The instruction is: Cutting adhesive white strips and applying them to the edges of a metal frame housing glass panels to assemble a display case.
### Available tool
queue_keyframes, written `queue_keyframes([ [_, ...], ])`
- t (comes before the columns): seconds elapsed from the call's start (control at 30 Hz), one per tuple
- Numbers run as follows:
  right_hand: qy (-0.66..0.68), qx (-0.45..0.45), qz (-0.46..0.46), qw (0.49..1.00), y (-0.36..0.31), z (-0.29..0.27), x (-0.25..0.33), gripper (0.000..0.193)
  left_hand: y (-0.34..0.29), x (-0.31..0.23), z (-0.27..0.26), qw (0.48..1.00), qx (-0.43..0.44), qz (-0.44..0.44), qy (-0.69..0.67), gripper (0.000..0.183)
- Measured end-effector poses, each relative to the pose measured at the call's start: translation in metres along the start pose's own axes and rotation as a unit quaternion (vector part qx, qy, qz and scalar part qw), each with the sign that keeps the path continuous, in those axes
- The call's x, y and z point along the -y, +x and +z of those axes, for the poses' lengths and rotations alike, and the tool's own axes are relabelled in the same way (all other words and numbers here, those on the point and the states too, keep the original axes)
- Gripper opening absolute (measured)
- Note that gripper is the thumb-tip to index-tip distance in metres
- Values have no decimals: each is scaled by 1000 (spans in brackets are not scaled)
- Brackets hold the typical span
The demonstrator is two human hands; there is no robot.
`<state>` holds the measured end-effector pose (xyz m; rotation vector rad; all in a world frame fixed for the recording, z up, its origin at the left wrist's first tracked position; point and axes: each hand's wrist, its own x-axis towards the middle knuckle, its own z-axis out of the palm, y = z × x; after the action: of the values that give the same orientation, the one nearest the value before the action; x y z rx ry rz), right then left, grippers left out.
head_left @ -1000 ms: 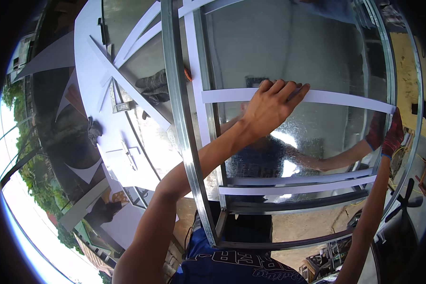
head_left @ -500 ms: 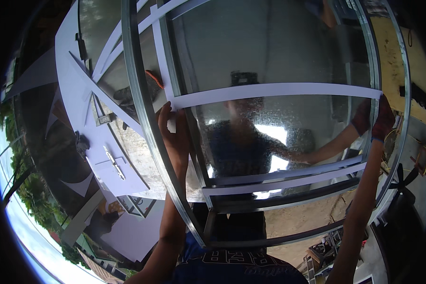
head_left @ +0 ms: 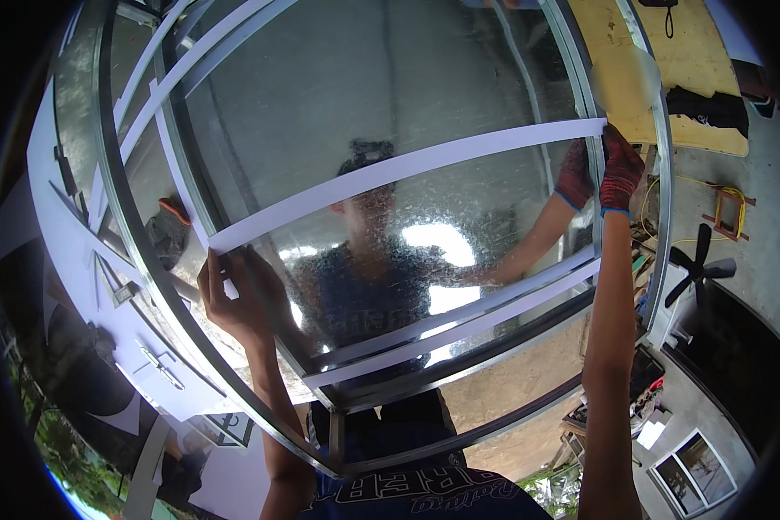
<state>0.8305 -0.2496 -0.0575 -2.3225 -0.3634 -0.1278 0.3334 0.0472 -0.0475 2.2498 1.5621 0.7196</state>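
A long white strip lies across a shiny, reflective sheet set in a grey metal frame. My bare left hand is closed at the strip's left end, fingertips pinching it beside the inner bar. At the other end, my right hand, in a dark red glove with a blue cuff edge, grips the strip against the right bar. Nearer to me, a second white strip crosses the sheet. My arms and torso are mirrored in the sheet.
Left of the frame lie a dark glove with an orange cuff, white sheets and a pen-like tool. More white strips cross at the far left. To the right are a yellowish board, a black fan-shaped object and a yellow cord.
My view has swung right, so the frame and both hands appear further left. Both hands stay at the ends of the strip, which looks about unchanged on the frame.
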Motion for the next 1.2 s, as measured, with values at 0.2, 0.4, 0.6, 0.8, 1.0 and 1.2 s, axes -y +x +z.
queue_keyframes([
  [0.2, -1, 8, 21, 1000, 2, -8, -3, 27, -3, -8, 4, 999, 17, -35, -29, 37],
  [0.4, 142, 31, 65, 987, -3, -4, 0, 24, -5, -5, 8, 1000, 10, -12, -27, 39],
  [0.6, 173, 26, 82, 981, -11, 3, 4, 26, 2, -14, 4, 996, 22, 84, -19, 41],
  [0.8, 174, 33, 90, 980, -3, 10, 4, 26, 24, -15, 3, 998, 40, 6, -37, 38],
  [1.0, 184, 44, 91, 978, 16, 14, 8, 28, 51, -20, 14, 998, -17, -52, -2, 21],
  [1.2, 164, 71, 100, 979, 21, 28, 11, 30, 55, -4, 6, 938, -34, -231, -255, 23],
])
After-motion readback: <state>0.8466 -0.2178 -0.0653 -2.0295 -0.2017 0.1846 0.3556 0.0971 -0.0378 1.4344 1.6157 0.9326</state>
